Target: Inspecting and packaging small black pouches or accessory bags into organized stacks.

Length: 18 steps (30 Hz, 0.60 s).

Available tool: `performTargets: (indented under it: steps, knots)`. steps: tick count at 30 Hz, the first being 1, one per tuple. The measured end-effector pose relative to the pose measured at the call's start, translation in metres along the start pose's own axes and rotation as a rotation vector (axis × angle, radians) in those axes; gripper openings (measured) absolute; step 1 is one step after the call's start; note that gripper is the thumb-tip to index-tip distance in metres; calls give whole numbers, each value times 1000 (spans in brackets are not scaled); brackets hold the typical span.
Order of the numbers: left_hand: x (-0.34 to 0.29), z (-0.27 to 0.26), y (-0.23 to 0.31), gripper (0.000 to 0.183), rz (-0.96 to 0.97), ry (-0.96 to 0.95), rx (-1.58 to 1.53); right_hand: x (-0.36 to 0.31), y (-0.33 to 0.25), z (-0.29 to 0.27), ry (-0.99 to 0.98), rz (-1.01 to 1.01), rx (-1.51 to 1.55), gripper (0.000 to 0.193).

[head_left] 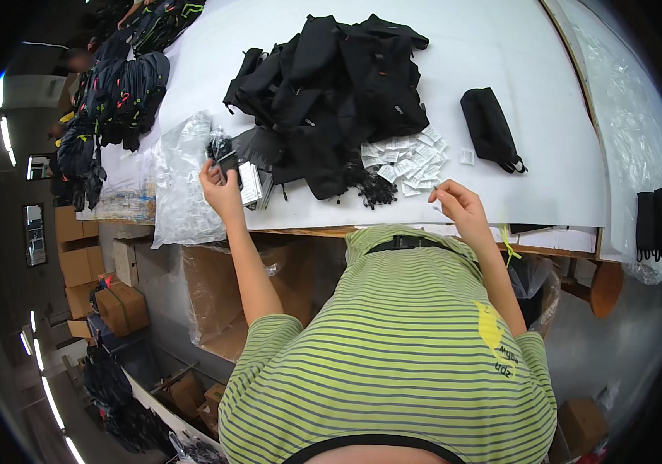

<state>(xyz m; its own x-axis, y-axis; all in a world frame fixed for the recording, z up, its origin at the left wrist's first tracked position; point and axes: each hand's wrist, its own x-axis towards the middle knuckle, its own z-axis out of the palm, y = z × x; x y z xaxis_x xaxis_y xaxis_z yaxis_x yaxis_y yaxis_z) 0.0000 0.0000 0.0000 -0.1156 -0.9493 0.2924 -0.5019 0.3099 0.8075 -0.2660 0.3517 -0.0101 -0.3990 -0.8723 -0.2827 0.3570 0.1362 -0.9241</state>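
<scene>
My left hand (224,189) is closed on a small black card tag (229,161), beside a stack of white and dark cards (252,185). My right hand (462,207) is raised over the table's near edge, its thumb and finger pinched together; what is between them is too small to make out. Close to it lie a loose pile of white printed labels (416,158) and a bunch of black cord loops (373,187). Behind these rises a heap of black fabric pouches (338,85). One filled black pouch (489,124) with a loop lies apart on the right.
The white table (501,46) has a wooden front edge. Clear plastic bags (184,178) lie at its left, with dark backpacks (122,93) beyond. More black pouches (656,220) are at far right. Cardboard boxes (83,267) stand lower left, and a large carton (222,294) under the table.
</scene>
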Motion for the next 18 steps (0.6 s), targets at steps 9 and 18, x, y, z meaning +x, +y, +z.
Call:
performTargets:
  steps: [9,18]
  knots:
    - [-138,49,167,20,53,-608,-550,-1,-67,51,190,-343,-563,13]
    - [-164,55,189,20,195,-656,-489,-6,-71,53,239,-514,-674,10]
